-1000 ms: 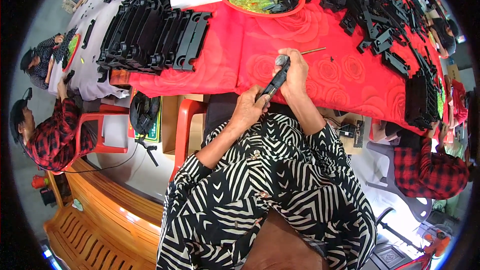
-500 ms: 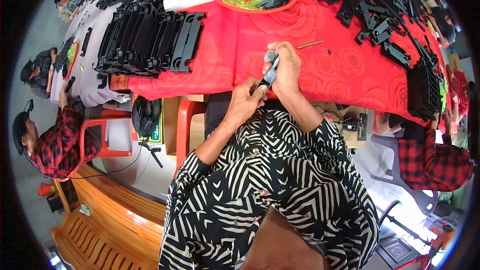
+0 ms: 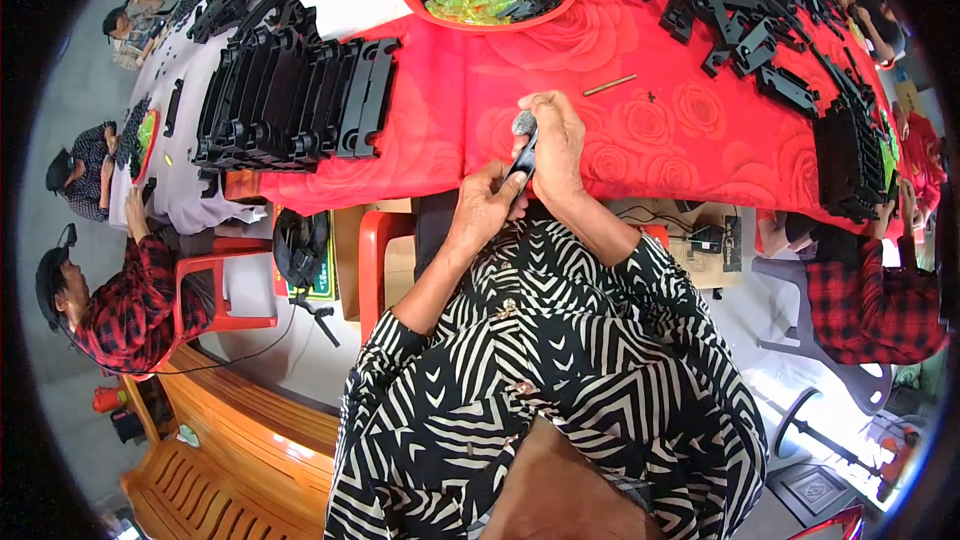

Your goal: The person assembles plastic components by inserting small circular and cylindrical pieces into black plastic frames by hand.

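Observation:
A slim black plastic part (image 3: pixel 521 166) slants up between my two hands, just off the table's near edge. My left hand (image 3: pixel 484 204) pinches its lower end, the thumb lying along it. Higher up, my right hand (image 3: pixel 558 148) is closed around its upper stretch. A grey, rounded, rough-looking lump (image 3: pixel 524 123) pokes out beside the right fingers; whether it is the end of a tool is hidden by the hand. On the table to the left stands a row of black plastic frames (image 3: pixel 290 95), packed upright side by side.
A red cloth (image 3: pixel 630 30) with rose patterns covers the table. On it are a red tray (image 3: pixel 412 2) of yellow-green and black small pieces, white paper (image 3: pixel 355 2), a thin brown rod (image 3: pixel 610 85) and heaped black parts (image 3: pixel 750 40). Other people sit on both sides.
Both hands still hold the black part, which has turned slightly more upright. My right hand has shifted a little left. The whole view has swung slightly.

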The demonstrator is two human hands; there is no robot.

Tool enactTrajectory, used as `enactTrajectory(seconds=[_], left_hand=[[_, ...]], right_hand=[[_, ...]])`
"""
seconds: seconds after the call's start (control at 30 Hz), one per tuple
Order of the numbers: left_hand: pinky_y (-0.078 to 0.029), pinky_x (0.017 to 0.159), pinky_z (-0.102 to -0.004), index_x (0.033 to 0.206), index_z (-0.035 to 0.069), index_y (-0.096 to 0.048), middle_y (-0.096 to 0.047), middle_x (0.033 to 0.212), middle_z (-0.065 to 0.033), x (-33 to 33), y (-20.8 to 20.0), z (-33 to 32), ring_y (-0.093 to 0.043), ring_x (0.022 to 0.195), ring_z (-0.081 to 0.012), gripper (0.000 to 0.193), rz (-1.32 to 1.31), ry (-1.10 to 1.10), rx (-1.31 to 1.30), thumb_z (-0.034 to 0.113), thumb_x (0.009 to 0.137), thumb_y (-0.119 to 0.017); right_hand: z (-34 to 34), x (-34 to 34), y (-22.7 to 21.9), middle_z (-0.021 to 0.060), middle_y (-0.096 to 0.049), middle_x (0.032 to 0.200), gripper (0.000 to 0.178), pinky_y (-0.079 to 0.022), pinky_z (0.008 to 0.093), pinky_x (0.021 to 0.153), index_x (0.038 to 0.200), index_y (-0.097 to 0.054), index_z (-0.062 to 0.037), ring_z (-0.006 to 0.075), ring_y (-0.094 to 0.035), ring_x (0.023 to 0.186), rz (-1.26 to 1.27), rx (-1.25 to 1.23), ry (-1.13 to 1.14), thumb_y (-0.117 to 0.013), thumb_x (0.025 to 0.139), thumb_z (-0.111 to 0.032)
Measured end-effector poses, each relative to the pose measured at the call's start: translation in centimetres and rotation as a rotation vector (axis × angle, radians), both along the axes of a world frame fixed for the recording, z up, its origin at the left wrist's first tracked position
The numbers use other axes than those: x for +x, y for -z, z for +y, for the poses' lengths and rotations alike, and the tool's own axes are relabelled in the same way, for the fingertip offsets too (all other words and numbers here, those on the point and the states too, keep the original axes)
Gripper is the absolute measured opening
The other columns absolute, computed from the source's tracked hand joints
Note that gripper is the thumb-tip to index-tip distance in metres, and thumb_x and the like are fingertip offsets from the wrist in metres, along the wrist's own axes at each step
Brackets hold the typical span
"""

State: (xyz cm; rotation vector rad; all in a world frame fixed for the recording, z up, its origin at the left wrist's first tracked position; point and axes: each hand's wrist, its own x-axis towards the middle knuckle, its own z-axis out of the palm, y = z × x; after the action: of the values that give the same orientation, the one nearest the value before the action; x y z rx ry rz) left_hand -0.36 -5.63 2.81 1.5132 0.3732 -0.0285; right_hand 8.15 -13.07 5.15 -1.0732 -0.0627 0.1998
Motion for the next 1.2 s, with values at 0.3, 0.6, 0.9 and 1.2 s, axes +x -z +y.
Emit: enactTrajectory(seconds=[0.3, 0.6, 0.9, 1.2], left_hand=[[-0.047, 0.058, -0.0207, 0.090, -0.002, -0.053, -0.057, 0.071, -0.0036, -0.4, 1.4, 0.7, -0.054, 0.061, -0.0083, 0.014, -0.133, 0.070, -0.025, 0.011, 0.089, -0.047], [-0.046, 0.059, -0.0220, 0.089, -0.003, -0.051, -0.058, 0.071, -0.0050, -0.1, 0.7, 0.8, -0.055, 0.063, -0.0098, 0.010, -0.029, 0.082, 0.025, 0.006, 0.087, -0.048], [-0.045, 0.055, -0.0267, 0.084, -0.003, -0.049, -0.058, 0.067, -0.0073, -0.1, 0.4, 0.6, -0.056, 0.059, -0.0128, 0.011, -0.041, 0.090, 0.275, 0.007, 0.085, -0.049], [-0.046, 0.053, -0.0280, 0.085, -0.004, -0.051, -0.060, 0.067, -0.0096, -0.3, -0.6, 0.2, -0.059, 0.059, -0.0145, 0.014, -0.088, 0.086, 0.311, 0.010, 0.086, -0.051]], right_hand=[[-0.1, -0.1, -0.4, 0.0025, -0.049, 0.060, 0.014, -0.039, 0.0214, 0.042, 0.079, -0.051, -0.0043, 0.0082, -0.045, 0.046, 0.013, 0.031, -0.084, -0.044, 0.085, -0.015], [-0.2, 0.0, -0.2, 0.0028, -0.049, 0.060, 0.015, -0.039, 0.0214, 0.041, 0.079, -0.051, -0.0035, 0.0084, -0.044, 0.045, 0.042, 0.056, -0.066, -0.043, 0.085, -0.014], [0.1, -0.3, 0.1, 0.0029, -0.049, 0.059, 0.014, -0.038, 0.0212, 0.041, 0.078, -0.050, -0.0031, 0.0086, -0.044, 0.044, 0.013, 0.013, 0.005, -0.042, 0.085, -0.013], [-1.9, 3.0, 0.2, 0.0073, -0.050, 0.059, 0.018, -0.040, 0.0303, 0.041, 0.080, -0.053, -0.0021, 0.0159, -0.046, 0.043, 0.152, 0.230, -0.056, -0.046, 0.083, -0.018]])
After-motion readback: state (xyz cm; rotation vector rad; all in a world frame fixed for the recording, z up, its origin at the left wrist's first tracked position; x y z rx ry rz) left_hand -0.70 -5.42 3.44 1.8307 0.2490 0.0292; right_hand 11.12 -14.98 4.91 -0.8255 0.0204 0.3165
